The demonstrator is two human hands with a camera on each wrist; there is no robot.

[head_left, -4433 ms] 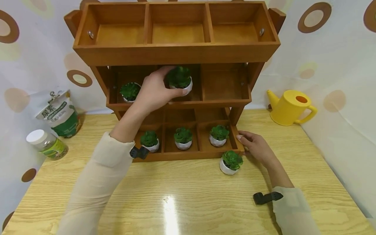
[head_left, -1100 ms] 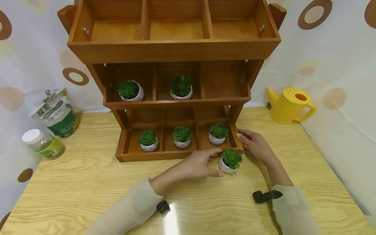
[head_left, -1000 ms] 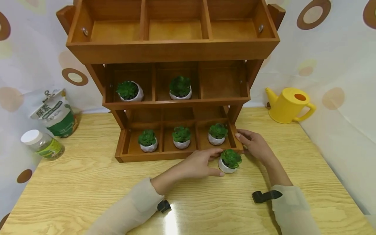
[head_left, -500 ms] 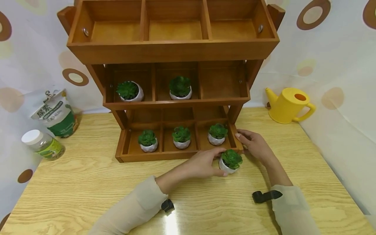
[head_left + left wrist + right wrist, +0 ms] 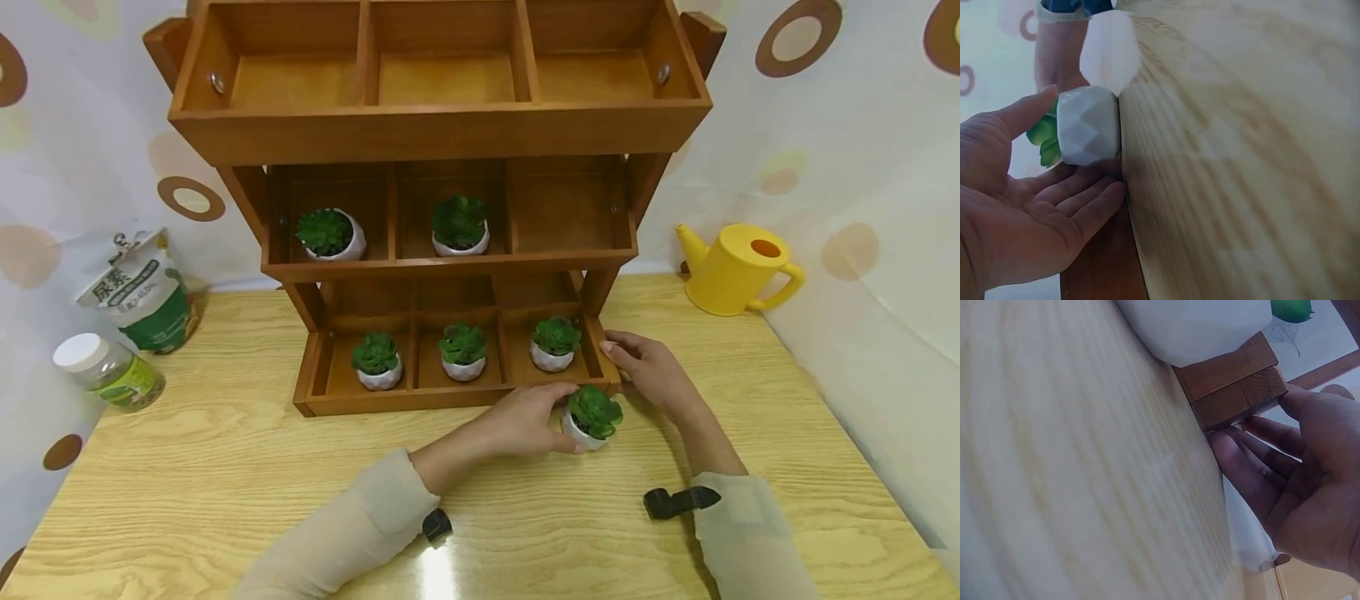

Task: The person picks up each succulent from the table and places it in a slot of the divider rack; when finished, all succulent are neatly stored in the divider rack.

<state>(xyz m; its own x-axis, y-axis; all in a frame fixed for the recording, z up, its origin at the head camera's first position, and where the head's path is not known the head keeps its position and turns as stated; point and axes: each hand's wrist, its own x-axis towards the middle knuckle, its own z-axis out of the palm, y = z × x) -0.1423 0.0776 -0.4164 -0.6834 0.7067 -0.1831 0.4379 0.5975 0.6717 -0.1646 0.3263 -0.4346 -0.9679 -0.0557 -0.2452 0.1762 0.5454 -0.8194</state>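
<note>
In the head view a potted succulent (image 5: pixel 594 414) in a white faceted pot stands on the table before the rack's lower right corner. My left hand (image 5: pixel 521 422) has come around it from the left, thumb at the pot's front, fingers behind. The left wrist view shows the white pot (image 5: pixel 1089 127) upright on the tabletop, between thumb and fingers. With my right hand (image 5: pixel 651 372) I grip the right end of the wooden rack's (image 5: pixel 450 401) bottom tier. In the right wrist view, thumb and fingertips press the wooden corner (image 5: pixel 1241 394).
Three potted succulents sit in the bottom tier, one being the middle plant (image 5: pixel 463 352). Two more, including the left plant (image 5: pixel 330 233), are on the tier above. A yellow watering can (image 5: pixel 738 271) stands right; a jar (image 5: pixel 112 371) and a pouch (image 5: pixel 146 292) stand left.
My left hand has left the plant in the middle tier, come down to the potted succulent on the table and closed around it. That pot has shifted slightly right. My right hand stays.
</note>
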